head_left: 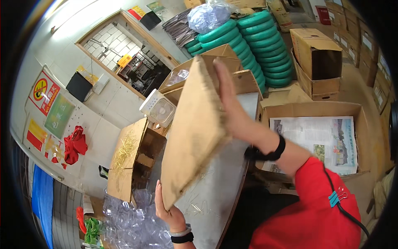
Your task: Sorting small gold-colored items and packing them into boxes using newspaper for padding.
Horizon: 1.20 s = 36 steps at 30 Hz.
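Between my two hands a brown cardboard box (pixel 188 128) is held up at a tilt over the grey table (pixel 222 166). My right hand (pixel 232 103) presses along its upper right side, fingers stretched upward. At its lower left corner my left hand (pixel 170 213) supports it, fingers pointing up along the edge. The box's far side is hidden, so I cannot tell what is inside it. Small thin yellowish pieces (pixel 197 207) lie scattered on the table beneath it.
Left of the table a cardboard box (pixel 120 176) bears a pile of yellowish pieces (pixel 126 145), with clear plastic pieces (pixel 137 220) below. A white fan (pixel 159 108) stands behind. At right sits a newspaper-lined carton (pixel 367 145); green coil stacks (pixel 265 50) rise at the back.
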{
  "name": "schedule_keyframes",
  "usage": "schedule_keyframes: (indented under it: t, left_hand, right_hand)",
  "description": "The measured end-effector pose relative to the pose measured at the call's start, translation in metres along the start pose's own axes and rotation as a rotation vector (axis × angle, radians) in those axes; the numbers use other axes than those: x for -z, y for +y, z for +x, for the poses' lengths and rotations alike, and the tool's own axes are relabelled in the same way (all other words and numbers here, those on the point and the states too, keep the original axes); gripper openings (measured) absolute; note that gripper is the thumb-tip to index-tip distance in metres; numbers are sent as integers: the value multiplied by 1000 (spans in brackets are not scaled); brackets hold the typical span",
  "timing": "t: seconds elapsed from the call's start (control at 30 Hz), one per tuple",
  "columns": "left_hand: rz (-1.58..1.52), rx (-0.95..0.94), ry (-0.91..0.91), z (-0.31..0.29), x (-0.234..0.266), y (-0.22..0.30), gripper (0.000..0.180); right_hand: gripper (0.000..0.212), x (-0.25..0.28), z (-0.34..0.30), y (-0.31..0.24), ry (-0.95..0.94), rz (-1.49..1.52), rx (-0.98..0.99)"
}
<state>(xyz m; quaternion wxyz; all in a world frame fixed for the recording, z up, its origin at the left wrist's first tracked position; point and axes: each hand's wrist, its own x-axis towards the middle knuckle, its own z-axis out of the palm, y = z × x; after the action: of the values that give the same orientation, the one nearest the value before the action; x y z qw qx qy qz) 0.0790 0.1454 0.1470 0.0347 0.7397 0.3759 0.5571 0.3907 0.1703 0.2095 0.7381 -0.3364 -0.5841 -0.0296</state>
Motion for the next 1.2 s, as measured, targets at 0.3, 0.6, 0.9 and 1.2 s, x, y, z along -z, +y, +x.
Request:
schedule_keyframes:
  t: [0.3, 0.6, 0.9, 1.2]
  left_hand:
    - [-209, -374, -188, 66, -85, 91, 30]
    - [19, -118, -544, 44, -129, 76, 75]
    - [248, 247, -713, -36, -24, -6, 45]
    - [479, 416, -857, -75, 41, -23, 62]
  right_hand:
    - [44, 244, 81, 24, 86, -463, 240]
    - [26, 382, 40, -1, 353, -1595, 123]
    - [29, 524, -64, 237, -6, -1636, -760]
    - [61, 493, -85, 313, -148, -1278, -1122]
